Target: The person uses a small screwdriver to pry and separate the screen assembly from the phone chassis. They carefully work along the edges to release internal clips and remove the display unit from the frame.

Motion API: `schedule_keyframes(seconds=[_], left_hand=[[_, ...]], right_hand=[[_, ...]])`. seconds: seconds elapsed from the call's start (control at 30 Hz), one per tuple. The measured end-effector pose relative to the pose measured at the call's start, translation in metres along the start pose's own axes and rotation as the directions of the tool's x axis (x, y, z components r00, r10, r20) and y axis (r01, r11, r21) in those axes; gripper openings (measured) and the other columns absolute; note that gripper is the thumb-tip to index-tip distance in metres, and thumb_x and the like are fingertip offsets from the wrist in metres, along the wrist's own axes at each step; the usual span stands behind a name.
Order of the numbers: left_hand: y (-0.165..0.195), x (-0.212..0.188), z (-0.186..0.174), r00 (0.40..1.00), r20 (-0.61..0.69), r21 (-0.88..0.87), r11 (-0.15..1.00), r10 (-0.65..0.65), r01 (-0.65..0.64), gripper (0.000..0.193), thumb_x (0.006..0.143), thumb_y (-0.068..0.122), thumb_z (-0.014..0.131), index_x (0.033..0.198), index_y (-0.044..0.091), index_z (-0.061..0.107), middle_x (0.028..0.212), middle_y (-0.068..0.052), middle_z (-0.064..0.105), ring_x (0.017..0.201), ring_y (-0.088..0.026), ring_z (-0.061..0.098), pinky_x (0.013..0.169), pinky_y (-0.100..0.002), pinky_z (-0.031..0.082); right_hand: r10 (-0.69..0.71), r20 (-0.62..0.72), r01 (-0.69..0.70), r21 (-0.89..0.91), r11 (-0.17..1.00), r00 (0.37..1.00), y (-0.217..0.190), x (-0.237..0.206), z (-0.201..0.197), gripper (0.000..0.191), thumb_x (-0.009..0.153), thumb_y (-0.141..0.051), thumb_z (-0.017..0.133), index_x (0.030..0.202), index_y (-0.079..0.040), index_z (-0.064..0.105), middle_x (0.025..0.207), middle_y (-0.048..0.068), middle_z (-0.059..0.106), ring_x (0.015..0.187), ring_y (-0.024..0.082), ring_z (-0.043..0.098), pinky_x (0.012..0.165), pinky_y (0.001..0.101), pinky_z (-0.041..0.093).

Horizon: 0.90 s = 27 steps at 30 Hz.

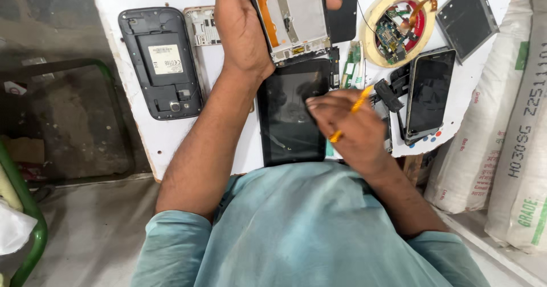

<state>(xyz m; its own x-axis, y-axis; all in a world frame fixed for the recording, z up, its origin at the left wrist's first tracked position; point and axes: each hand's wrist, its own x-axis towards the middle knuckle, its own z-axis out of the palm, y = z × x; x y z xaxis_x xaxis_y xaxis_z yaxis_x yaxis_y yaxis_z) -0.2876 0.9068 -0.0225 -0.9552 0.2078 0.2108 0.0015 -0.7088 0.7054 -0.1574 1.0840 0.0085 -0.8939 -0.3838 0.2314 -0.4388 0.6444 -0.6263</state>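
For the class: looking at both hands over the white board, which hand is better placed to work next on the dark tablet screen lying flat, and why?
Probably the right hand: it holds the orange tool and its fingertips rest over the dark tablet screen. The left hand is occupied, its grip closed on the silver device frame held farther up the white board.

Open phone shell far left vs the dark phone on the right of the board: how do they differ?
The open phone shell lies back-up, cover off, showing a battery bay with a white label; the dark phone lies screen-up, glass blank. The shell sits apart from both hands; the dark phone lies nearer the right hand, atop loose parts. Both rest flat on the white board.
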Motion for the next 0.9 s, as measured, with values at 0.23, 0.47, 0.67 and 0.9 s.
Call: schedule_keyframes(seconds=[0.23,0.47,0.67,0.9], left_hand=[[-0.001,0.016,0.009,0.996,0.013,-0.082,0.993,-0.084,0.085,0.052,0.120,0.033,0.023,0.127,-0.006,0.058,0.106,-0.026,0.075,0.086,-0.029,0.077,0.074,-0.038,0.068],[-0.001,0.032,0.021,0.995,0.056,-0.087,0.992,-0.085,0.090,0.058,0.120,0.040,0.020,0.130,-0.003,0.057,0.109,-0.024,0.074,0.093,-0.028,0.076,0.081,-0.037,0.067],[-0.006,0.047,0.030,0.994,0.045,-0.097,0.989,-0.104,0.108,0.061,0.118,0.041,0.018,0.129,-0.003,0.058,0.108,-0.024,0.074,0.094,-0.028,0.076,0.081,-0.038,0.067],[-0.017,0.053,0.034,0.996,0.065,-0.057,0.996,-0.061,0.064,0.060,0.120,0.040,0.019,0.131,-0.004,0.058,0.110,-0.024,0.074,0.096,-0.029,0.077,0.082,-0.039,0.068]], right_hand=[[0.187,-0.257,-0.202,-0.034,0.979,0.948,0.047,-0.001,-0.049,0.018,0.105,0.015,0.078,0.108,0.002,0.065,0.110,0.014,0.072,0.102,0.022,0.073,0.093,0.0297,0.058],[0.222,-0.364,-0.237,0.005,0.972,0.904,0.090,0.016,-0.082,0.020,0.106,0.021,0.075,0.115,0.006,0.065,0.116,0.016,0.070,0.109,0.020,0.072,0.097,0.0275,0.059],[0.224,-0.369,-0.226,0.039,0.973,0.902,0.102,0.019,-0.097,0.023,0.101,0.023,0.068,0.119,0.008,0.063,0.118,0.019,0.070,0.112,0.022,0.071,0.100,0.0294,0.058],[0.168,-0.462,-0.208,-0.035,0.978,0.871,0.113,0.016,-0.106,0.008,0.114,0.009,0.070,0.118,0.007,0.064,0.115,0.017,0.072,0.111,0.023,0.074,0.102,0.0305,0.062]])
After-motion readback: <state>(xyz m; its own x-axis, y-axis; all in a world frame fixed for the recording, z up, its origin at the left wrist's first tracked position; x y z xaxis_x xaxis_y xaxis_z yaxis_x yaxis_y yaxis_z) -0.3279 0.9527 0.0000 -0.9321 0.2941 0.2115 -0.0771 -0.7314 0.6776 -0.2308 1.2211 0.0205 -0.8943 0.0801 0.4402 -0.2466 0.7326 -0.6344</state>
